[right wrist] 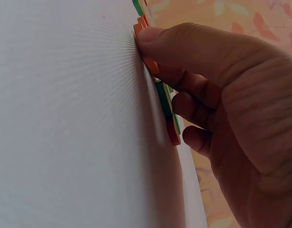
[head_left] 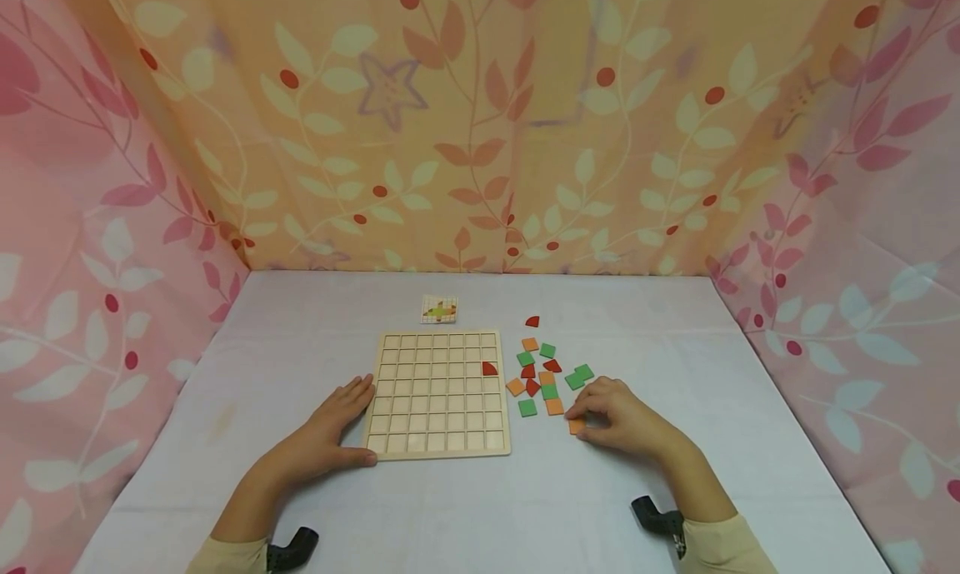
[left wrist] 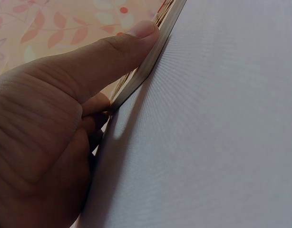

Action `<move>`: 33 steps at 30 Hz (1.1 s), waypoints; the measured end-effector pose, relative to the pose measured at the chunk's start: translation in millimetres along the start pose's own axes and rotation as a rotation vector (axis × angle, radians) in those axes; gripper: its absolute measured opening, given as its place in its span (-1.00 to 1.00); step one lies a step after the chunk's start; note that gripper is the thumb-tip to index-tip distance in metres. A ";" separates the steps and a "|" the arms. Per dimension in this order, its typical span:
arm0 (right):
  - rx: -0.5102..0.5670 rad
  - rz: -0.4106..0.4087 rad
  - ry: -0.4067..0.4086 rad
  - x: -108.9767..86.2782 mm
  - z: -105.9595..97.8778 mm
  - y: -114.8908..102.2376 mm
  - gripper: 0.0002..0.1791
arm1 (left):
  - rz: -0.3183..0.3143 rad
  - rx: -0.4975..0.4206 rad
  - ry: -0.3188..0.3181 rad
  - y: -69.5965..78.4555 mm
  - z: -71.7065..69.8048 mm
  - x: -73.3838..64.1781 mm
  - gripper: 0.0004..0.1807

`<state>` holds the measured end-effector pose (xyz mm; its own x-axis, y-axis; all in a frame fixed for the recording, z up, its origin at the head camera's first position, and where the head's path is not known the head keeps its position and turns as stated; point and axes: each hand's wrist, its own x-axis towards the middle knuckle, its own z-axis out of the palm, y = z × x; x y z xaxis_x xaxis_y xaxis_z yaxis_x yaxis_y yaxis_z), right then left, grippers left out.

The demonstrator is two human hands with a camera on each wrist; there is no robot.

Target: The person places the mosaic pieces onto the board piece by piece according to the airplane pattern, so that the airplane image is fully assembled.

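Observation:
A wooden grid board point(head_left: 438, 457) lies on the table with one red quarter-round tile point(head_left: 490, 369) in a cell near its right edge. My left hand point(head_left: 330, 424) rests against the board's left side, fingers fairly straight, with the thumb on the near left corner; the left wrist view shows that thumb point(left wrist: 112, 54) on the rim. To the right of the board, my right hand point(head_left: 622, 417) pinches an orange square tile point(head_left: 576, 426) between thumb and forefinger, low at the tabletop. The tile point(right wrist: 148, 59) is partly covered by the thumb in the right wrist view.
Between board and right hand lie several loose tiles: green squares point(head_left: 527, 408), orange squares point(head_left: 516, 386) and red quarter-rounds point(head_left: 552, 365). Another red tile point(head_left: 532, 321) lies farther back. A small pattern card point(head_left: 439, 309) lies behind the board. Patterned curtains point(head_left: 465, 124) surround the white table point(head_left: 285, 332).

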<state>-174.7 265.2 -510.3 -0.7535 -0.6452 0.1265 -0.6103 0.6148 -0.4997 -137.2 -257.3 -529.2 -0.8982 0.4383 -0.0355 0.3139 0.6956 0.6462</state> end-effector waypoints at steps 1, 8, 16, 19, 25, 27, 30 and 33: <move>-0.001 -0.006 0.004 0.0 0.1 -0.2 -0.73 | 0.001 0.001 0.000 -0.2 -0.1 0.0 0.29; 0.006 0.014 0.022 2.0 -3.0 -2.7 -0.72 | 0.005 0.016 0.005 -2.2 -0.6 1.2 0.29; 0.082 0.096 0.036 8.4 -14.2 -14.6 -0.72 | -0.018 0.000 -0.005 -0.7 0.3 0.5 0.29; 0.075 0.095 0.041 12.6 -21.1 -21.2 -0.72 | -0.025 0.000 -0.008 -0.2 0.2 0.4 0.29; 0.045 0.046 0.068 23.9 -39.9 -32.4 -0.70 | -0.028 0.017 -0.004 -2.4 1.5 -0.3 0.31; 0.045 0.035 0.075 29.2 -44.4 -36.3 -0.70 | -0.029 0.016 -0.002 -2.7 1.5 -0.5 0.31; 0.047 0.013 0.082 37.1 -49.0 -43.5 -0.71 | -0.027 0.012 -0.003 -2.3 1.6 -0.4 0.31; 0.046 -0.021 0.083 46.9 -50.5 -49.3 -0.71 | -0.022 0.013 -0.004 -2.5 2.0 0.0 0.30</move>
<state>-192.2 227.6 -436.4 -0.7593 -0.6169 0.2072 -0.6159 0.5784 -0.5348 -137.3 -257.9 -532.3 -0.9037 0.4248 -0.0530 0.2976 0.7123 0.6356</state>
